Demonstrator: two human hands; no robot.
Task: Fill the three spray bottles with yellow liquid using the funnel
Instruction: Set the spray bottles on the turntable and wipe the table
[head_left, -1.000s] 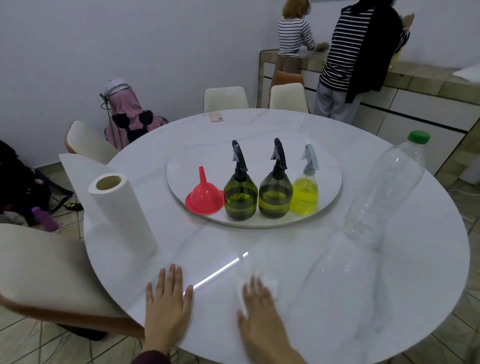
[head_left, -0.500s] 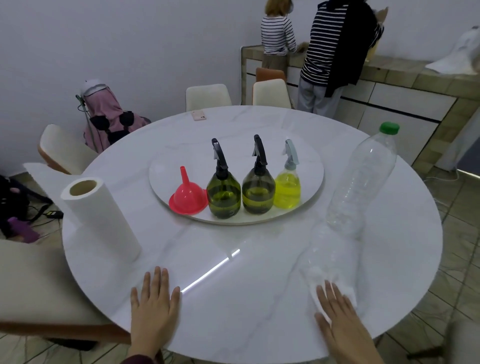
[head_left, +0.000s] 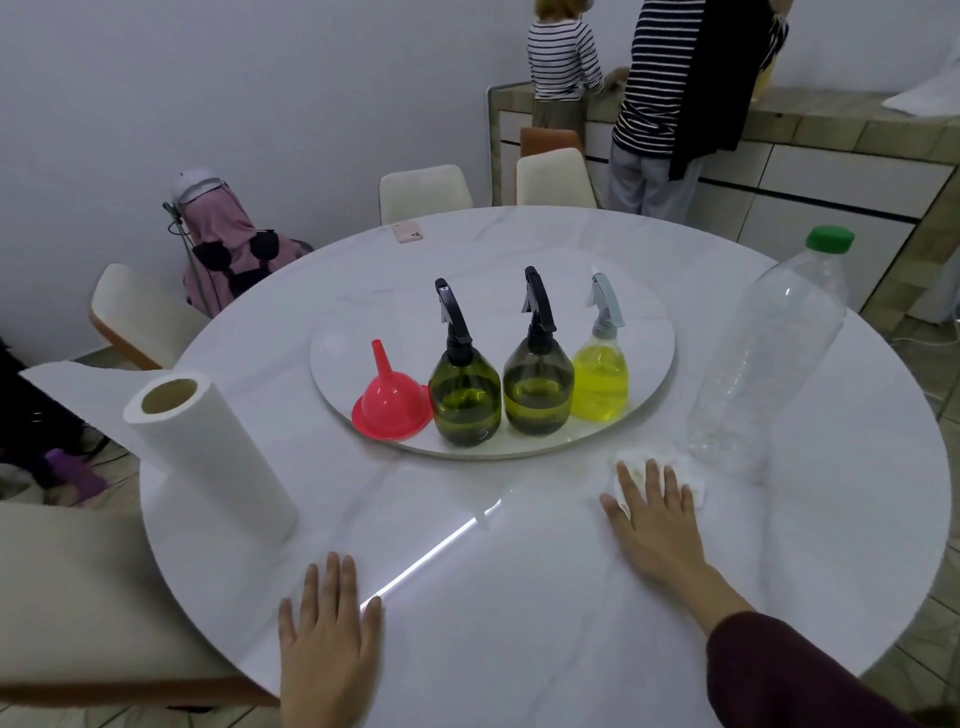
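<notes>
Centrally, round tray (head_left: 649, 332) on white tabletop (head_left: 519, 597) carries red funnel (head_left: 392, 405), inverted, then three spray bottles in row: two dark green (head_left: 466, 400) (head_left: 537, 389), one clear (head_left: 601, 382), each holding yellow liquid. Right hand (head_left: 652, 512), fingers straight, presses white tissue (head_left: 693, 486) flat beside large, apparently empty plastic bottle (head_left: 769, 353). Left hand (head_left: 327, 629) flat, holding nothing. Paper towel roll (head_left: 213, 452) upright at left.
</notes>
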